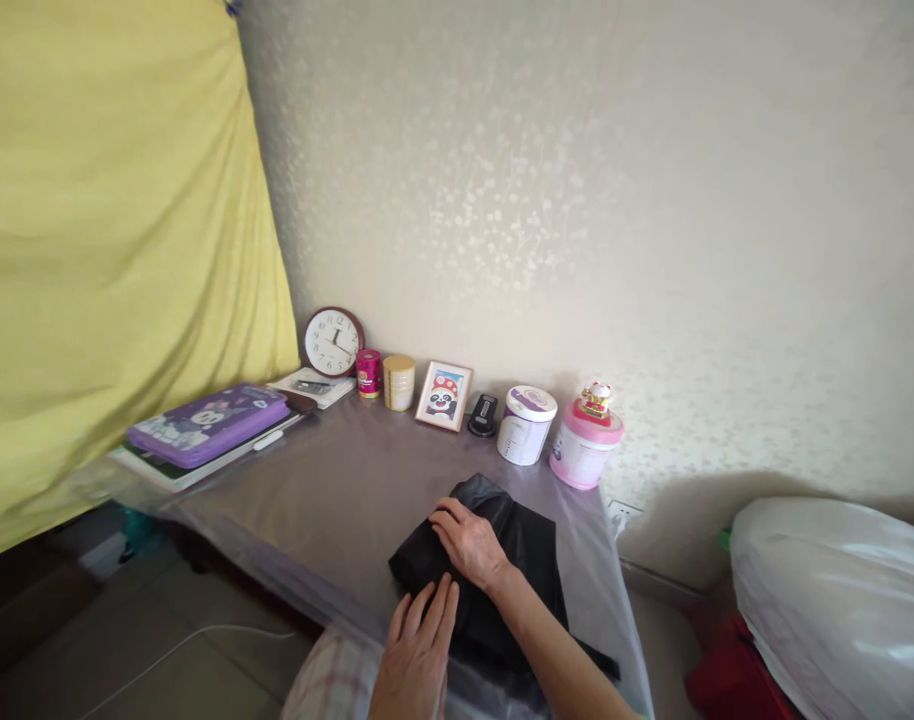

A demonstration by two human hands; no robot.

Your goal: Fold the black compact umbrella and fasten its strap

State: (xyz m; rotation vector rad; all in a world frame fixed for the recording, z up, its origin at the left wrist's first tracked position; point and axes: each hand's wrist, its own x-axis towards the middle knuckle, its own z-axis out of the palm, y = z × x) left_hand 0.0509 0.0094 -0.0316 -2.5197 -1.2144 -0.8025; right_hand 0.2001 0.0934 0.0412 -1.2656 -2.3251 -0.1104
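Note:
A black, soft, folded piece that looks like thin cloth or a bag [528, 545] lies near the front right of the table, creased and bunched at its far end. My left hand [421, 645] rests at its near left edge, fingers stretched out and flat. Farther up on the same black piece lies my right hand [468, 540], palm down, its fingers slightly bent and pressing on the surface. Both hands look open. A narrow black strip [596, 658] sticks out to the right, beyond my right forearm. Part of the black piece is hidden under my hands and forearm.
Along the wall stand a round clock [334, 342], a pink can [368, 374], a yellow-lidded jar [399, 383], a panda picture frame [444, 397], a white tub [527, 427] and a pink tub [583, 448]. A purple case [209, 422] lies left on the plastic-covered table [314, 490].

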